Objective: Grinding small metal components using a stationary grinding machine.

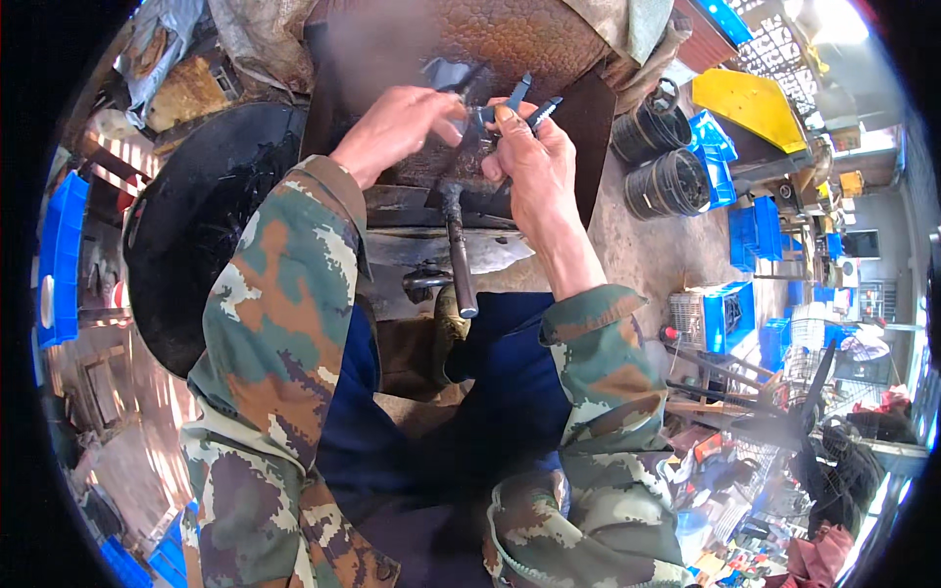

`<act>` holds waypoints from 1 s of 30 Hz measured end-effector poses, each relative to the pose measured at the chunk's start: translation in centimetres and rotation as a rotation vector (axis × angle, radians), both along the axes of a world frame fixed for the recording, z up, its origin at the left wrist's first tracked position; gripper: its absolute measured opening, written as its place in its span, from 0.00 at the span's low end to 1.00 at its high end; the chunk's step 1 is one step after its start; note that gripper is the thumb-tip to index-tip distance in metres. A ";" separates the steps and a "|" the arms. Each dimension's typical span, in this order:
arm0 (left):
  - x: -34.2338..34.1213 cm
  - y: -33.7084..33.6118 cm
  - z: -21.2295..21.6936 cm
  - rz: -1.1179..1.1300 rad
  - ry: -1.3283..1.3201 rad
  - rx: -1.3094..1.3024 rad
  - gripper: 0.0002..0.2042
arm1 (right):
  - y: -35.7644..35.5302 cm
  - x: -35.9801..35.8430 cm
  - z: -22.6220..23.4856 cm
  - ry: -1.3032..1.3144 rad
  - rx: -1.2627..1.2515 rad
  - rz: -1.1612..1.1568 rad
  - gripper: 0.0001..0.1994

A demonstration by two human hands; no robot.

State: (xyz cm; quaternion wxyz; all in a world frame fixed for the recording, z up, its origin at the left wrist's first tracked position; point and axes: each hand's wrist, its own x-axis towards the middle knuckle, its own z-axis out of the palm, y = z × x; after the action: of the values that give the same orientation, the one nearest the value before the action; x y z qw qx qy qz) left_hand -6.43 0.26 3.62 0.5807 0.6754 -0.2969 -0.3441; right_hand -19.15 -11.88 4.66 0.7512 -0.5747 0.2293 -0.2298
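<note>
My right hand (pixel 534 162) is closed, thumb on top, around bluish-grey metal pieces (pixel 522 91). Two narrow ends stick out past the fingers, one with a notched edge; the exact kind cannot be made out. Just left of it, my left hand (pixel 407 122) hovers with loosely bent fingers and thumb apart, nothing visible in them. Its fingertips are near a dark, greasy metal machine part (pixel 469 147) between the hands. A pale grey, shiny piece (pixel 448 74) lies just beyond the left fingers, partly hidden. Below the hands, a round metal bar handle (pixel 459 255) points toward me.
A big black round pan (pixel 211 225) with dark scraps stands to my left. Behind the machine is a brown, textured metal surface (pixel 500 34). On the right are black wire coils (pixel 667 184), blue crates (pixel 755 233), a yellow panel (pixel 750 108) and a fan (pixel 809 412).
</note>
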 end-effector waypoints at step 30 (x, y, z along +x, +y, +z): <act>6.1 0.6 -8.0 -0.138 -0.343 0.148 0.15 | -1.2 -3.6 0.9 -0.451 0.546 0.471 0.14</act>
State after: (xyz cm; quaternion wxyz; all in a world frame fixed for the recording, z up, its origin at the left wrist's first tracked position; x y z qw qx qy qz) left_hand -0.36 0.90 -4.38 0.4455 0.7431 -0.4110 -0.2837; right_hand -22.73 -13.07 5.60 0.9391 -0.3269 -0.0260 -0.1028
